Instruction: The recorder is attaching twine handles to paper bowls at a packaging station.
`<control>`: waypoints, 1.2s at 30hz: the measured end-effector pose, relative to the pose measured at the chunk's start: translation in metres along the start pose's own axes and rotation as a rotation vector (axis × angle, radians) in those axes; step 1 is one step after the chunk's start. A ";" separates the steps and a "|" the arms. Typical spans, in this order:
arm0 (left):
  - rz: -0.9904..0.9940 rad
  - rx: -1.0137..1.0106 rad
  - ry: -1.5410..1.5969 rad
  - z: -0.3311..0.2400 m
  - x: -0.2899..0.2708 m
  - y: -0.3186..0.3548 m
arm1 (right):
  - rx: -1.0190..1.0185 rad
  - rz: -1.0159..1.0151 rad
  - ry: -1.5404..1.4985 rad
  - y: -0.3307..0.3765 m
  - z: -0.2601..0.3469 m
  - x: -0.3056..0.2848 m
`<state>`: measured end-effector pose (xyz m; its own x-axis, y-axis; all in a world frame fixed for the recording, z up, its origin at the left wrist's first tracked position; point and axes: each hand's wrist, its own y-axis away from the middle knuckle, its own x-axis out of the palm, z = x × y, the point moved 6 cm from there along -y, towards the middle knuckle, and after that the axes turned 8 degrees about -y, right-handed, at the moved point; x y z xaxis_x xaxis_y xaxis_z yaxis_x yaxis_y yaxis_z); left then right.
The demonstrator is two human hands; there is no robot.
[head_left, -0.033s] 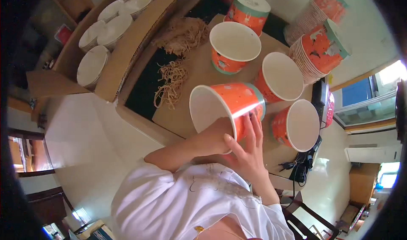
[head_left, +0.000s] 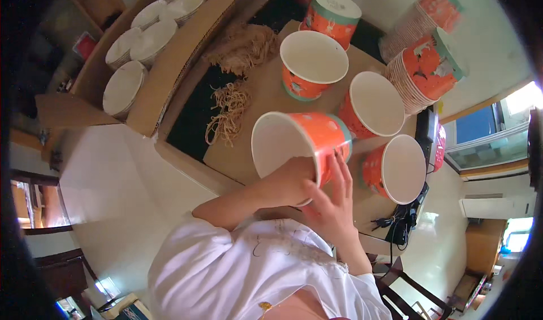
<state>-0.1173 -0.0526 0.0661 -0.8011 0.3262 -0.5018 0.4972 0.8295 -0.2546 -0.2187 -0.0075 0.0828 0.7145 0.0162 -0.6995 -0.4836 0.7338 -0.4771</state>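
Observation:
An orange paper bucket with a teal base band and white inside lies tilted in front of me, its mouth facing left. My left hand is bent over the near part of its rim and closed on it; its fingertips are hidden. Along the outer wall, my right hand grips the same bucket, fingers spread on the orange side and thumb near the rim. To the right stand two more paper buckets, one nearer and one farther. Another open bucket stands beyond the held one.
A cardboard box at the left holds several stacks of white lids. Loose tan paper shreds lie beside the box. At the back are an upturned bucket and leaning nested stacks. Black cables lie at the right edge.
The held bucket has turned and shifted very slightly left. My right hand's thumb has drawn in closer to my left hand at the rim.

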 end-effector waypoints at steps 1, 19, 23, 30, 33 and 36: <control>0.110 -0.096 0.016 0.010 0.004 0.003 | 0.045 -0.045 -0.047 0.003 -0.005 -0.003; -0.524 -0.163 -0.253 0.123 -0.043 0.034 | 0.510 -0.133 0.029 0.044 -0.038 -0.043; -0.709 -0.506 -0.457 0.162 -0.122 0.046 | 0.500 -0.236 0.084 0.050 -0.029 -0.054; -0.547 -0.641 -0.651 0.217 -0.144 0.072 | 0.438 -0.322 -0.049 0.055 -0.026 -0.061; -0.428 -0.696 -0.854 0.226 -0.143 0.072 | 0.440 -0.303 -0.050 0.054 -0.028 -0.060; -0.840 -0.520 -0.400 0.200 -0.179 0.072 | 0.406 -0.336 -0.075 0.049 -0.024 -0.064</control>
<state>0.1281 -0.1422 -0.0280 -0.6061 -0.5352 -0.5884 -0.4432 0.8415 -0.3089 -0.3000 0.0113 0.0916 0.8378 -0.2275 -0.4964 0.0024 0.9106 -0.4133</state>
